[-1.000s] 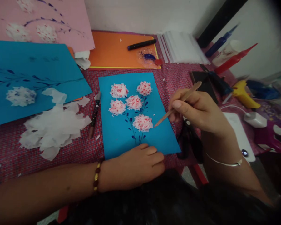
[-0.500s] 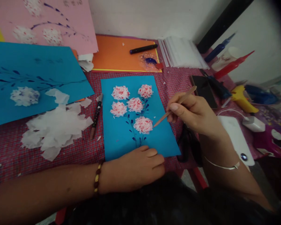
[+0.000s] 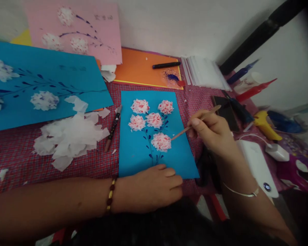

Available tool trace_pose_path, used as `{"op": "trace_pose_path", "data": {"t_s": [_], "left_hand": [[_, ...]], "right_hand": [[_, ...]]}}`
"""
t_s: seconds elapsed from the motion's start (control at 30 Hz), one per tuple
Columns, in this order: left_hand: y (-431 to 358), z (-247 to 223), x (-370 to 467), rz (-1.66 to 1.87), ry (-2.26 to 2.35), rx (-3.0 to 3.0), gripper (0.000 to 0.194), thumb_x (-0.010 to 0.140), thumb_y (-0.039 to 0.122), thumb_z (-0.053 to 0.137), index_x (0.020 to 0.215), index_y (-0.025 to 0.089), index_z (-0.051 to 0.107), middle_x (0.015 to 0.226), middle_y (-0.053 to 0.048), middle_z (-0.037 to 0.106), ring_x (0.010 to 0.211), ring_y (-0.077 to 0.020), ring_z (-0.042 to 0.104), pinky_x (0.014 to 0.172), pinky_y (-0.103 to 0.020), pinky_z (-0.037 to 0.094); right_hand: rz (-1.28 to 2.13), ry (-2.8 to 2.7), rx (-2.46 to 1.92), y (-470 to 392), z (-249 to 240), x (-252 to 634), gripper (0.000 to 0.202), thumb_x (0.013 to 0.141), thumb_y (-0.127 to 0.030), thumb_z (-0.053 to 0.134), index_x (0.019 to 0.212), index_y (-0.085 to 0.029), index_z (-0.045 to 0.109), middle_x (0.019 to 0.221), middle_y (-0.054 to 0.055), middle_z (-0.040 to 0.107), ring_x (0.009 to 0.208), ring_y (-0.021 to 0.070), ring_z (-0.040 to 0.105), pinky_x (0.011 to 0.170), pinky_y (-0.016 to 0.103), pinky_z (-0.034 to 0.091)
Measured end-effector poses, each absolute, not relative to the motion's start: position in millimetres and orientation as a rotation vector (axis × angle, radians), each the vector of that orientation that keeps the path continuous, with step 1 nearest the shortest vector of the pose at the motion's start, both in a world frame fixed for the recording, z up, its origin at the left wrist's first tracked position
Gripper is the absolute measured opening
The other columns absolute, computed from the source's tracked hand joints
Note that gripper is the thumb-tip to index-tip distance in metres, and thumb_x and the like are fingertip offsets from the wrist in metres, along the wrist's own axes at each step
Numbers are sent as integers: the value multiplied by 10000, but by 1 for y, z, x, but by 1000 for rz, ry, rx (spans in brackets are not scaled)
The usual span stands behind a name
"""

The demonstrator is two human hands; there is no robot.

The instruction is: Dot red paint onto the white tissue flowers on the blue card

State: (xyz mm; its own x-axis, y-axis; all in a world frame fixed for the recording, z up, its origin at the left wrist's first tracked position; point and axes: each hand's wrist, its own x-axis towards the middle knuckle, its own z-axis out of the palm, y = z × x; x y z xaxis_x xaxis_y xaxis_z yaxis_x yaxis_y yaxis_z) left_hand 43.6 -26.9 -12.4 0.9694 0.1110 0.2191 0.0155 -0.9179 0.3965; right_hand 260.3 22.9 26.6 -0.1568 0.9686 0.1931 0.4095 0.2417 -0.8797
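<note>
My right hand [image 3: 213, 133] is closed in a pinch round a tapered wooden stick [image 3: 181, 132]. The stick's thin end is at the right edge of the lowest paper flower [image 3: 161, 142], where touching or a small gap cannot be told. That flower is one of several white and red crumpled-paper flowers on a blue card [image 3: 133, 157] with painted dark blue stems and leaves. Across the card's near edge rests my left hand [image 3: 151, 188], its fingers curled loosely and close together, their tips hidden.
Left of the card lie a dark pen [image 3: 113, 128] and a pile of white tissue-paper pieces [image 3: 69, 136]. Other flower cards in blue [image 3: 92, 78] and pink [image 3: 100, 30] are behind. A phone [image 3: 258, 167], a yellow-handled tool [image 3: 265, 126] and a red-tipped bottle [image 3: 256, 89] stand or lie at right.
The view has shifted left, so the whole scene sits further right. The stick's tip has come closer to the lowest flower's edge. My left hand stays on the card's near edge.
</note>
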Motion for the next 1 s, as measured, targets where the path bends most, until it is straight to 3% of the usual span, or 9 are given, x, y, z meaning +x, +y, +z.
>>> {"op": "trace_pose_path", "data": {"t_s": [1.0], "left_hand": [[-28, -14, 42, 377, 96, 2735, 33, 884, 195, 598, 874, 165, 590, 901, -29, 587, 801, -165, 496, 688, -321, 410]], "right_hand": [[885, -1834, -1229, 19, 25, 259, 221, 916, -349, 564, 766, -195, 615, 647, -10, 590, 558, 101, 554, 517, 240, 427]]}}
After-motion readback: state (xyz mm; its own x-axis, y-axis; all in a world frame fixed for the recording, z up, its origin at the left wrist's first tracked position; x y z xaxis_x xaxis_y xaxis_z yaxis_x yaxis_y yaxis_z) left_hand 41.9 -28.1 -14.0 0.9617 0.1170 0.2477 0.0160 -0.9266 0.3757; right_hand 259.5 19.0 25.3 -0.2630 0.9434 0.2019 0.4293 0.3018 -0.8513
